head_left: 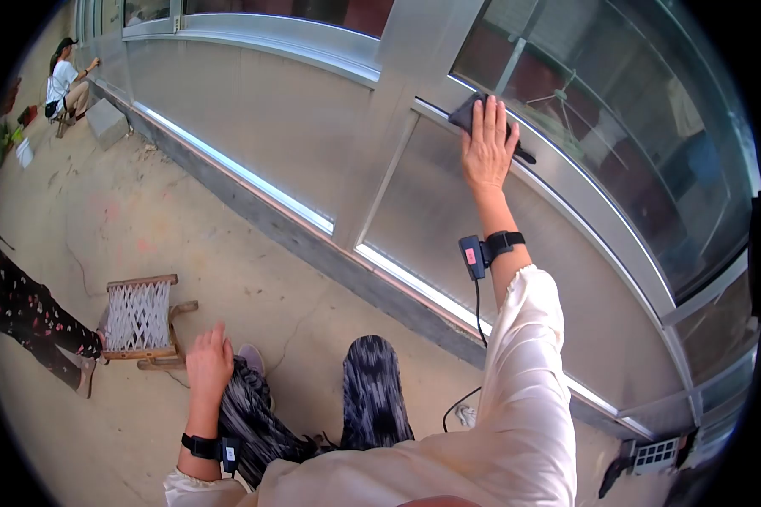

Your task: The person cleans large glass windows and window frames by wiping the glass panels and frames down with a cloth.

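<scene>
On metal frame [566, 179], right grip [487, 150] flattened over dark cloth [462, 117], left grip [210, 363] half-curled near knee [249, 407]

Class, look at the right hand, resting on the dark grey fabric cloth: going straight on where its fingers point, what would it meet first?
The right hand would probably meet the large, dark, reflective glass window pane, just beyond the silver metal rail; the exact depth there is unclear.

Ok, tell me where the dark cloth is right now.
In the head view, the dark cloth is right of centre near the top, under the right hand, against the metal frame below the window.
</scene>
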The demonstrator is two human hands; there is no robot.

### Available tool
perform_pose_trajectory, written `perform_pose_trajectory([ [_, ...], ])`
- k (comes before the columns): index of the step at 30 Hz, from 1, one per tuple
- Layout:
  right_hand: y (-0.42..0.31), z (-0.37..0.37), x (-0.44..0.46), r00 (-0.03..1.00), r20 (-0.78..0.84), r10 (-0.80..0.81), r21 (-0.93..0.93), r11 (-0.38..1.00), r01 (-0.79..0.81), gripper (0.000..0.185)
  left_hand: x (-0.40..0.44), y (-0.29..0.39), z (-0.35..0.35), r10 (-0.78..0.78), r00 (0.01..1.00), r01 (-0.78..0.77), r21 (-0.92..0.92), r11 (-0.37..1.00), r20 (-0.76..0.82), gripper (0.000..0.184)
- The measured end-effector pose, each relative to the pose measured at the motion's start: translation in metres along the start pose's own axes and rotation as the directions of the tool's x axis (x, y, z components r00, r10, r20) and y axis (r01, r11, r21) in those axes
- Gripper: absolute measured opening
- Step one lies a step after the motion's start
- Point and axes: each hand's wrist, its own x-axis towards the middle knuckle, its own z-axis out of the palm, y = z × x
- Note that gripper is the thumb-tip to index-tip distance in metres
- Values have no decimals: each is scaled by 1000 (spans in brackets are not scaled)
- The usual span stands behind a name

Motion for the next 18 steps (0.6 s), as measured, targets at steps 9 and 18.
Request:
perform_pose_trajectory([
  [9,-61,22,43,996,4,-90,-23,996,91,59,0,-2,-4,-49,999,49,-29,998,-17,25],
  [18,-13,9,15,944,82,-321,16,947,320,52,-5,-3,-3,-10,999,11,8,1000,-39,23],
])
